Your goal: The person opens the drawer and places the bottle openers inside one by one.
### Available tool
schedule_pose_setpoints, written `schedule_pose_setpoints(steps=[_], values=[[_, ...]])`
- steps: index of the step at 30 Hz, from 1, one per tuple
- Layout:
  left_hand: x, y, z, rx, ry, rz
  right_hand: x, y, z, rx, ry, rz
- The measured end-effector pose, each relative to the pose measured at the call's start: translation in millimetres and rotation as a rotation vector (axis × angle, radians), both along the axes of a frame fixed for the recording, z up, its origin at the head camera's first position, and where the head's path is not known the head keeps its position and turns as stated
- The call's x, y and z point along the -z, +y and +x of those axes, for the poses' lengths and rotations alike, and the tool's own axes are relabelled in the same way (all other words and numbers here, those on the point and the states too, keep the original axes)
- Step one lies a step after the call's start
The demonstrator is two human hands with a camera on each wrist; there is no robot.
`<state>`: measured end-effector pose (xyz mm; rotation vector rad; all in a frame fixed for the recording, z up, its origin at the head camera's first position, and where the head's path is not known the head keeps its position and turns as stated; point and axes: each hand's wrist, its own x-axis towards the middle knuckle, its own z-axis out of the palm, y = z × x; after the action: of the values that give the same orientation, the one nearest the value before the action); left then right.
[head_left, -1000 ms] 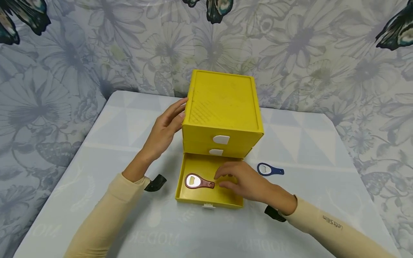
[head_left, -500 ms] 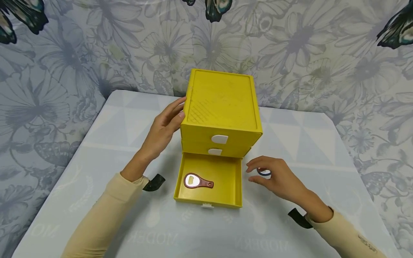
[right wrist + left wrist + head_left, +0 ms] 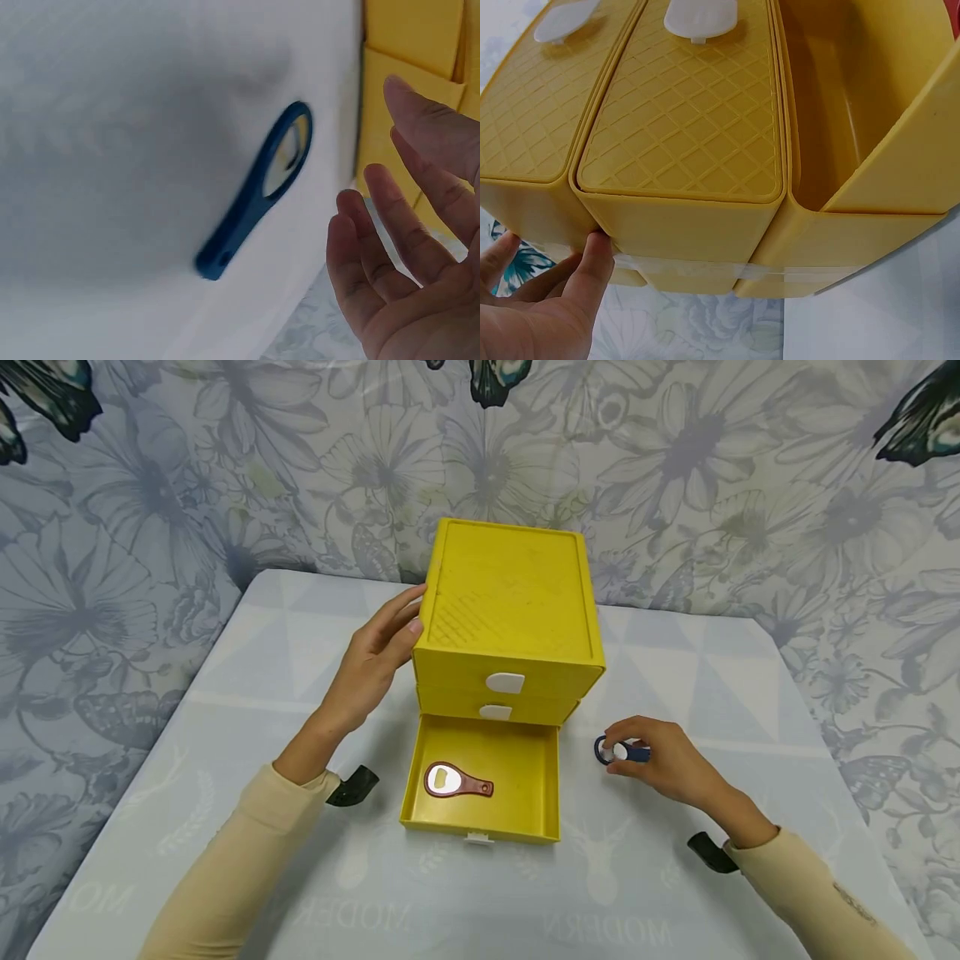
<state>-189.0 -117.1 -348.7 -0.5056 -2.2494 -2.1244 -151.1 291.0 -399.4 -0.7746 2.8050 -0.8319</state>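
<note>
A yellow drawer cabinet (image 3: 513, 589) has its bottom drawer (image 3: 521, 802) pulled out. In that drawer lies a reddish-brown bottle opener (image 3: 472, 785). My left hand (image 3: 363, 672) rests its fingertips against the cabinet's left side; the left wrist view shows the thumb and fingers (image 3: 590, 274) touching the yellow wall. To the right of the drawer, my right hand (image 3: 667, 764) is over a blue bottle opener (image 3: 639, 752), partly hiding it in the head view. In the right wrist view that blue opener (image 3: 234, 232) lies on the table, apart from the spread, slightly bent fingers (image 3: 409, 229).
The two upper drawers, with white tabs (image 3: 505, 682), are closed. A pale patterned table (image 3: 300, 877) runs up to a floral wall covering (image 3: 675, 485). Table surface shows in front of the pulled-out drawer and along both sides of the cabinet.
My right hand has moved right, out of the bottom drawer and over to the blue bottle opener. The left hand stays against the cabinet; the reddish-brown opener stays in the drawer.
</note>
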Motion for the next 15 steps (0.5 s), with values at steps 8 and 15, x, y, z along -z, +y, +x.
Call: schedule_pose_setpoints(steps=[8, 15], values=[[-0.9, -0.1, 1.2, 0.002, -0.008, 0.012, 17.1, 11, -7.3, 0.046, -0.053, 0.033], [-1.0, 0.3, 1.6, 0.003, -0.010, 0.009, 32.7, 15, -10.6, 0.062, -0.045, 0.036]])
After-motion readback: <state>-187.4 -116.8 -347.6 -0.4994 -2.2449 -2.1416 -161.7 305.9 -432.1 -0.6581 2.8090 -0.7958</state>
